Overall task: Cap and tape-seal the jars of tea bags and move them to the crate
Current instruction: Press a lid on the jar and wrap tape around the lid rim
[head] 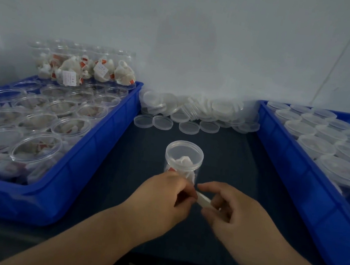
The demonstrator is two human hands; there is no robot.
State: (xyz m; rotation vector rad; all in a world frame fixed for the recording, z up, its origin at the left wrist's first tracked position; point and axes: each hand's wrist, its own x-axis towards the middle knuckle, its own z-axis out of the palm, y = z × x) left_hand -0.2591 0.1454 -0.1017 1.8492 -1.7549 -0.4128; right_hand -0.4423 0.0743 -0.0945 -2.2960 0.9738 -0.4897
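Note:
A clear jar of tea bags (pixel 183 162) stands upright on the dark table, with a clear cap on top. Just in front of it my left hand (pixel 163 197) and my right hand (pixel 234 213) meet. Between their fingertips they hold a small pale strip of tape (pixel 204 200). My left fingers pinch its left end; my right thumb and fingers grip its right end. Neither hand touches the jar. The blue crate on the right (pixel 306 179) holds several capped jars.
A blue crate on the left (pixel 77 161) holds several uncapped jars of tea bags, with more stacked at its back (pixel 84 66). A heap of loose clear caps (pixel 197 111) lies against the white wall between the crates.

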